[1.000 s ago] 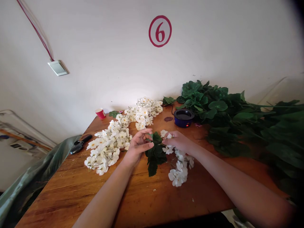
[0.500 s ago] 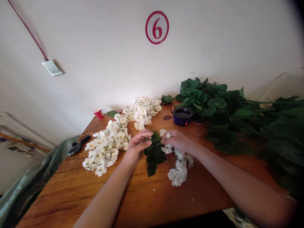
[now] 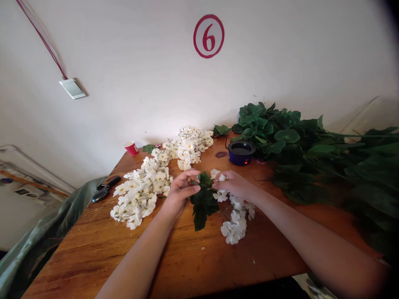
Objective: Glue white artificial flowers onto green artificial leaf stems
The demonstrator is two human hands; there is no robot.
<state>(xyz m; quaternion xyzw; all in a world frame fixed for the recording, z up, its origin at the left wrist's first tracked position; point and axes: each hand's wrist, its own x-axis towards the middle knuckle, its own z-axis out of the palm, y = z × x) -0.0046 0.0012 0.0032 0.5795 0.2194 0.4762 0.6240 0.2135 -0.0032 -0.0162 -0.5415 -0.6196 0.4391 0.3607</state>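
Note:
My left hand (image 3: 181,191) is curled at the left side of a sprig of dark green artificial leaves (image 3: 205,203), thumb and fingertips closed in on its upper edge. The leaves hang down over the table between my hands. My right hand (image 3: 233,183) has its fingers bent around white artificial flowers (image 3: 222,195) just right of the leaves; the fingertips are partly hidden by petals. Below that hand, more white blossoms (image 3: 234,230) trail toward the table. The stems between the two hands are too small to make out.
A long pile of white flowers (image 3: 140,191) lies left on the wooden table (image 3: 124,257). Behind are a red paper cup (image 3: 131,148) and a blue pot with a lit red light (image 3: 240,153). Green foliage (image 3: 286,137) heaps at right; a black-handled tool (image 3: 104,191) lies by the left edge.
The whole view has shifted slightly, so things appear a little further right. My hands, the leaves and the flowers keep nearly the same pose.

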